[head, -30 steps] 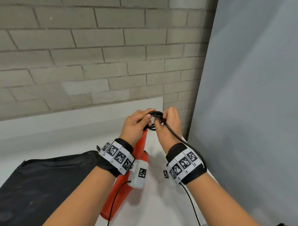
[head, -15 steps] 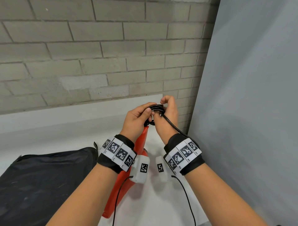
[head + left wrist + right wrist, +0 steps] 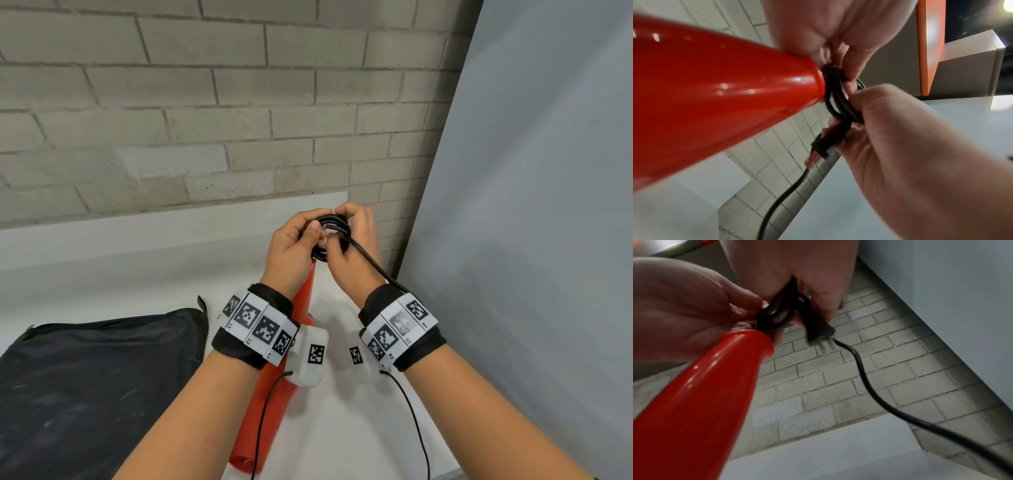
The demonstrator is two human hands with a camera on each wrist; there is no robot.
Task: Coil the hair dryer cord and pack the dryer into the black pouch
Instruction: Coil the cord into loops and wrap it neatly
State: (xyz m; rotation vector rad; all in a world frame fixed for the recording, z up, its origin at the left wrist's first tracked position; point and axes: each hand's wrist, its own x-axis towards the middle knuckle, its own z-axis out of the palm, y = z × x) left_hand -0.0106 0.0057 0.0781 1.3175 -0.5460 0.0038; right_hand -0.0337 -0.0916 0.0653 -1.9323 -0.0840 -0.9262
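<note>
The red hair dryer lies tilted under my left forearm, its narrow end raised toward my hands. At that end the black cord is wound into a small coil. My left hand grips the coil beside the dryer's tip. My right hand pinches the coil from the other side, and the plug sticks out under its fingers. One strand of cord trails back over my right wrist. The black pouch lies flat at the lower left.
The white table ends at a grey brick wall behind. A grey panel stands close on the right of my right arm. Thin black cables hang from both wrist units.
Both hands have stayed at the coil and drifted slightly up and away from me. My right fingers have moved up over the top of the coil.
</note>
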